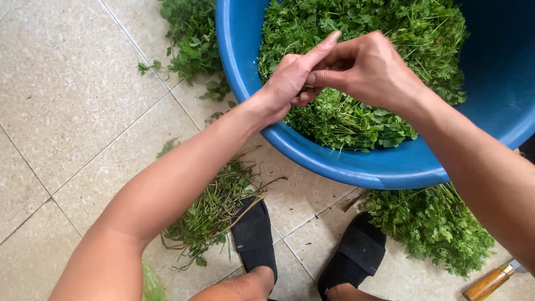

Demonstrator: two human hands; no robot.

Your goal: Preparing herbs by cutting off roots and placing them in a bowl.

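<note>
Beige floor tiles (72, 83) with thin grey grout lines spread beneath you, and your two hands meet above a big blue plastic tub (356, 167) that sits on them. Your left hand (292, 81) reaches in over the near rim, its index finger stretched out straight and pointing up and away, the other fingers curled inward. Your right hand (370, 69) comes from the other side and closes against it, thumb and fingertips pressed together right at the left hand's curled fingers. Something thin seems pinched between the two hands, but what exactly is hidden by the fingers, so you cannot tell.

Directly below both hands the tub holds a loose heap of picked leafy greens (356, 33), small-leaved and bright, filling most of its floor. Beyond your left hand, outside the tub's far left edge, a bunch of unsorted green herbs (192, 39) lies on the tiles. Under your left forearm, close to your body, sits a pile of stripped stems and roots (214, 206), mostly pale and stringy. Below your right forearm, just beside the tub's near wall, another leafy bundle (432, 226) rests on the floor. Near it, at the lower right, a wooden handle with a brass collar (490, 283) pokes into view. Your feet in black slide sandals (253, 237) stand between the stem pile and that bundle.
</note>
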